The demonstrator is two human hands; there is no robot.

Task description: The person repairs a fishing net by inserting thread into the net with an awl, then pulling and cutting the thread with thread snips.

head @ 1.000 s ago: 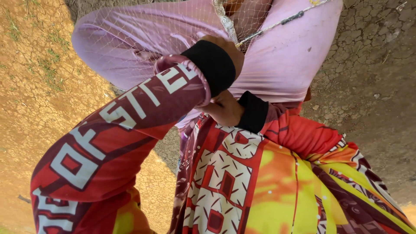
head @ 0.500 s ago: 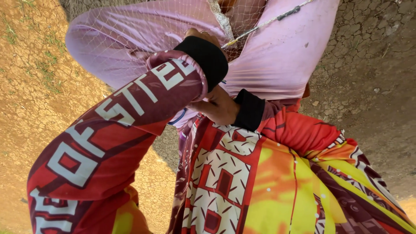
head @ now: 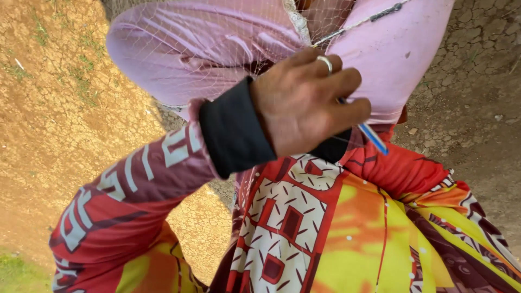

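A thin blue and white needle (head: 373, 137) slants down to the right, its upper end pinched; fine white net (head: 228, 49) drapes taut over pink cloth

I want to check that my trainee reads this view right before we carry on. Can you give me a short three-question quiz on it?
1. True or false: the left hand wears a ring.
2. What sticks out from under that hand's fingers? A) a thin blue-and-white tool B) a green bottle C) a kitchen knife
3. Fill in: a fine ___ lies over the pink cloth.
Key: 1 true; 2 A; 3 net.
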